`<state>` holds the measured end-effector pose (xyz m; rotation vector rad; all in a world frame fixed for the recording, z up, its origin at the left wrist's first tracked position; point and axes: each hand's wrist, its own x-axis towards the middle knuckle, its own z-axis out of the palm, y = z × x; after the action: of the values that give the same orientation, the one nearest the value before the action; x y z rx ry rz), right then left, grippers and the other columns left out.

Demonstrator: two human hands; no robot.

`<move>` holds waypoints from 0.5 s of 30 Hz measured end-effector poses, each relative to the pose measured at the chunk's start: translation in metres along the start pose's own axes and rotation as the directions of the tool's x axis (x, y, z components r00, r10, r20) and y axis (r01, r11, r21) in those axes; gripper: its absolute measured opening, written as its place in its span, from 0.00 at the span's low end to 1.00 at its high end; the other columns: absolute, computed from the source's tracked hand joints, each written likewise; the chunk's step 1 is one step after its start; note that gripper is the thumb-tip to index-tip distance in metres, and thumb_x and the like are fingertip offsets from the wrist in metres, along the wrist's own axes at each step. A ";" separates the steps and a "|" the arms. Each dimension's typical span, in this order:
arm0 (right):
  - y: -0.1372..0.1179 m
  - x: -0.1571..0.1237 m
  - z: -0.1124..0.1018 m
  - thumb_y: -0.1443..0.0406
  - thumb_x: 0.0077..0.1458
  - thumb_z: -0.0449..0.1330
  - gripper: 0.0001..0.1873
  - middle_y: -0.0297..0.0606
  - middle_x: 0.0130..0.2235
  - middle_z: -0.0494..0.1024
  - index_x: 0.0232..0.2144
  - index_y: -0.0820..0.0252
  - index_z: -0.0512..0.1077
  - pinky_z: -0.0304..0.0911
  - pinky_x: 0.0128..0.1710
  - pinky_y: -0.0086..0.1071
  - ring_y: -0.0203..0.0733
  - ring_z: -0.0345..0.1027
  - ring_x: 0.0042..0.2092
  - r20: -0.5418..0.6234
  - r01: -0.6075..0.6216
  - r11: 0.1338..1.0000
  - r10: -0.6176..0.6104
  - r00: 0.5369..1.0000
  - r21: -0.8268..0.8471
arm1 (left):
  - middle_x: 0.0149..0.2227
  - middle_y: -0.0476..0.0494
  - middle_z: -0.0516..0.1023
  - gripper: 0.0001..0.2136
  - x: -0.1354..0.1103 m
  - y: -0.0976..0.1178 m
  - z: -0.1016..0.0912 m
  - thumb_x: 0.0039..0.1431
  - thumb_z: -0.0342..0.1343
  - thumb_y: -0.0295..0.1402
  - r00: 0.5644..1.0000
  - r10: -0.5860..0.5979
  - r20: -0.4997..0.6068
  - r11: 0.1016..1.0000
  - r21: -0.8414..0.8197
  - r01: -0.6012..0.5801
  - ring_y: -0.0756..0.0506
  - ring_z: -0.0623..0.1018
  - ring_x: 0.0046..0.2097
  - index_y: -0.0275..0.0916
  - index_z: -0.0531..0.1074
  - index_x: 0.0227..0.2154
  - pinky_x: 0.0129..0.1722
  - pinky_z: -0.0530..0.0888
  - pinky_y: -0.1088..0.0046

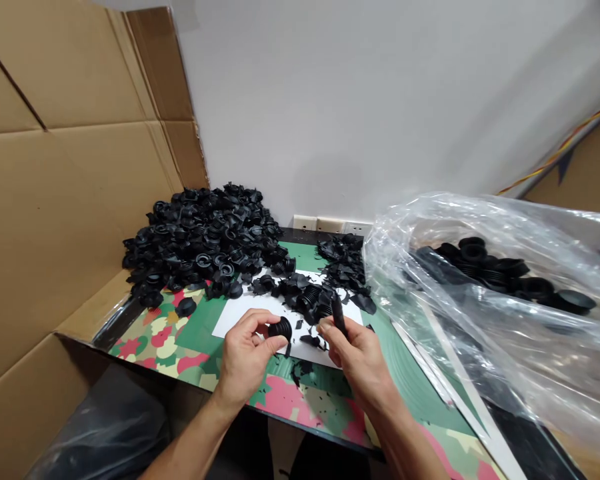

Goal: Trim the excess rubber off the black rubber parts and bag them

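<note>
My left hand pinches a small black ribbed rubber bellows between thumb and fingers, above a white sheet. To its right, my right hand is closed around a dark, slim handled tool; its working end cannot be made out. The two hands are apart. Just beyond them, several more ribbed black pieces lie on the sheet among cut scraps. Small black shavings are scattered on the mat near the table's front edge.
A big heap of black rubber parts stands at the back left, beside a tall cardboard wall. Black scraps are piled by the wall sockets. At right, a clear plastic bag holds rubber parts, near white strips.
</note>
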<state>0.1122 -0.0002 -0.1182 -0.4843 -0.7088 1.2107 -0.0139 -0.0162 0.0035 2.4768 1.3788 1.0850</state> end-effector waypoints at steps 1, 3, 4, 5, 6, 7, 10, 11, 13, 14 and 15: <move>0.001 0.000 0.002 0.44 0.44 0.59 0.29 0.34 0.22 0.55 0.29 0.68 0.64 0.42 0.20 0.26 0.29 0.46 0.22 0.021 -0.025 0.999 0.024 0.999 0.030 | 0.40 0.40 0.70 0.11 0.000 0.000 0.000 0.44 0.62 0.31 1.000 -0.007 -0.007 1.000 -0.004 0.007 0.51 0.69 0.33 0.33 0.75 0.33 0.25 0.68 0.80; 0.004 0.000 0.005 0.42 0.43 0.59 0.32 0.33 0.23 0.54 0.29 0.68 0.65 0.42 0.21 0.26 0.29 0.46 0.23 0.050 -0.036 0.999 0.034 0.998 0.038 | 0.40 0.39 0.70 0.11 0.001 -0.001 -0.001 0.44 0.62 0.30 1.000 -0.025 -0.017 1.000 -0.011 0.025 0.51 0.69 0.33 0.33 0.75 0.33 0.26 0.69 0.79; 0.005 0.000 0.007 0.41 0.43 0.58 0.33 0.33 0.23 0.54 0.30 0.69 0.65 0.42 0.21 0.26 0.30 0.45 0.23 0.062 -0.035 0.999 0.033 0.998 0.024 | 0.40 0.39 0.70 0.12 0.001 -0.002 -0.002 0.43 0.62 0.30 0.999 -0.035 -0.021 0.999 -0.016 0.035 0.51 0.69 0.33 0.33 0.76 0.33 0.27 0.69 0.79; 0.006 0.000 0.009 0.41 0.44 0.58 0.33 0.33 0.23 0.54 0.31 0.69 0.65 0.42 0.21 0.26 0.29 0.45 0.23 0.073 -0.030 1.000 0.029 0.997 0.007 | 0.40 0.39 0.70 0.12 0.001 -0.003 -0.002 0.42 0.63 0.31 0.999 -0.044 -0.028 0.999 -0.020 0.043 0.51 0.69 0.33 0.33 0.76 0.33 0.26 0.69 0.79; 0.006 0.001 0.011 0.41 0.44 0.57 0.34 0.34 0.24 0.55 0.32 0.69 0.66 0.42 0.21 0.27 0.29 0.45 0.23 0.084 -0.023 1.000 0.024 0.996 -0.009 | 0.41 0.39 0.70 0.13 0.002 -0.003 -0.002 0.42 0.63 0.31 0.998 -0.053 -0.033 0.998 -0.027 0.052 0.51 0.69 0.32 0.33 0.76 0.33 0.26 0.69 0.79; 0.006 0.002 0.012 0.41 0.45 0.57 0.34 0.34 0.24 0.55 0.32 0.69 0.66 0.42 0.22 0.27 0.30 0.45 0.23 0.097 -0.020 1.000 0.022 0.995 -0.022 | 0.41 0.40 0.70 0.13 0.002 -0.004 -0.003 0.42 0.63 0.31 0.998 -0.061 -0.034 0.998 -0.032 0.060 0.52 0.69 0.31 0.33 0.76 0.33 0.26 0.68 0.80; 0.004 0.003 0.019 0.42 0.47 0.56 0.32 0.34 0.24 0.56 0.33 0.69 0.66 0.45 0.25 0.27 0.31 0.46 0.25 0.144 -0.003 0.998 0.013 0.989 -0.066 | 0.40 0.40 0.70 0.14 0.002 -0.003 -0.003 0.42 0.63 0.32 0.997 -0.079 -0.016 0.996 -0.028 0.079 0.53 0.68 0.30 0.33 0.76 0.34 0.27 0.68 0.79; 0.003 0.003 0.021 0.43 0.47 0.55 0.31 0.35 0.25 0.58 0.33 0.69 0.66 0.47 0.26 0.28 0.32 0.47 0.26 0.163 0.016 0.996 -0.001 0.987 -0.090 | 0.40 0.40 0.71 0.14 0.002 -0.002 -0.003 0.42 0.63 0.33 0.996 -0.085 -0.007 0.996 -0.027 0.085 0.52 0.69 0.31 0.33 0.76 0.34 0.28 0.68 0.79; 0.000 0.002 0.026 0.46 0.48 0.54 0.27 0.37 0.27 0.59 0.30 0.69 0.65 0.49 0.29 0.28 0.33 0.49 0.29 0.190 0.065 0.989 -0.038 0.981 -0.135 | 0.39 0.41 0.71 0.15 0.002 0.000 -0.002 0.42 0.64 0.34 0.995 -0.098 0.003 0.995 -0.021 0.098 0.52 0.68 0.30 0.32 0.76 0.34 0.29 0.68 0.78; -0.001 0.002 0.028 0.47 0.49 0.53 0.25 0.37 0.26 0.59 0.28 0.68 0.64 0.49 0.29 0.28 0.33 0.49 0.29 0.191 0.076 0.986 -0.047 0.980 -0.146 | 0.39 0.41 0.71 0.15 0.002 0.001 -0.002 0.41 0.64 0.34 0.994 -0.107 0.003 0.994 -0.024 0.107 0.53 0.68 0.30 0.32 0.76 0.34 0.30 0.68 0.78; -0.001 0.003 0.030 0.48 0.48 0.52 0.24 0.36 0.25 0.58 0.27 0.67 0.63 0.49 0.29 0.28 0.33 0.49 0.29 0.184 0.066 0.987 -0.038 0.982 -0.147 | 0.39 0.41 0.71 0.16 0.002 0.002 -0.001 0.41 0.64 0.35 0.992 -0.122 0.004 0.992 -0.028 0.122 0.53 0.67 0.30 0.32 0.76 0.34 0.29 0.68 0.78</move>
<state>0.0919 0.0009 -0.0959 -0.4831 -0.9694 1.1657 -0.0124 -0.0164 0.0066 2.3389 1.4827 1.0676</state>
